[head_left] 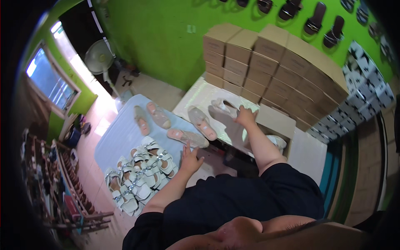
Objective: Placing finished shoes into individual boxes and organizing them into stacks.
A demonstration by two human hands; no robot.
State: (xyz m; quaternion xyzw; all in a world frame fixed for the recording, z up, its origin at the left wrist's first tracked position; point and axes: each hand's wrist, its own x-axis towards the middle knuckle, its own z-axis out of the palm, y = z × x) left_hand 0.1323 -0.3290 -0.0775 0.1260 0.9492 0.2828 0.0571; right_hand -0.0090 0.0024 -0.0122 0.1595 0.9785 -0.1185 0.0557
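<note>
"Pale blue counter point(114, 139) nearest: what's on it?"

"White sandals point(143, 191), clustered, and beyond them a beige shoe point(187, 138). The left hand point(191, 160) is empty, its fingers spread at that shoe's edge (touching or not, I can't tell)."

"And the right hand point(246, 115)?"

"It reaches over the white counter point(201, 89), fingers curled at one end of a pale shoe point(222, 106); whether it grips, I can't tell. An open box point(284, 121) sits beneath that forearm point(263, 146), another shoe point(279, 142) inside."

"Farther back?"

"Stacked brown boxes point(271, 66), then a green wall point(150, 41) hung with dark sandals point(315, 19)."
</note>
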